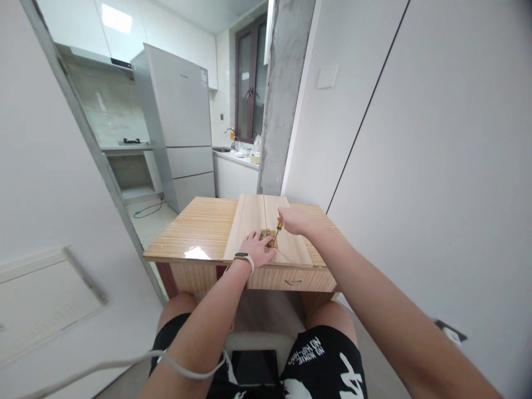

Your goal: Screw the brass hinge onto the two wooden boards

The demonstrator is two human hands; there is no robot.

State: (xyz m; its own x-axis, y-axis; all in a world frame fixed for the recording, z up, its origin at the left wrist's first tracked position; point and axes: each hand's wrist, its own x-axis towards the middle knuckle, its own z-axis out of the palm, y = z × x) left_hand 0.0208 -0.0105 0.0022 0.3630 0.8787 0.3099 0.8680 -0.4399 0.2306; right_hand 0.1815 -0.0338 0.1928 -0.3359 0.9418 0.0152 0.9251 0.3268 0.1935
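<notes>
Two pale wooden boards (249, 213) lie side by side on the table, a narrow seam between them. A brass-coloured hinge (269, 235) rests across the seam. My left hand (256, 249) lies on the boards with its fingers spread, the fingertips pressing on the hinge. In my right hand (293, 220), closed round its handle, is a yellow and black screwdriver (280, 225). The screwdriver slants down, its tip at the right part of the hinge. Any screw under the tip is too small to make out.
The wooden table (199, 221) has a drawer with a handle at its front, above my knees. A white cable (174, 366) crosses near my left forearm. Beyond the table stand a grey fridge (187, 100) and a sink counter (236, 174). A white wall rises close on the right.
</notes>
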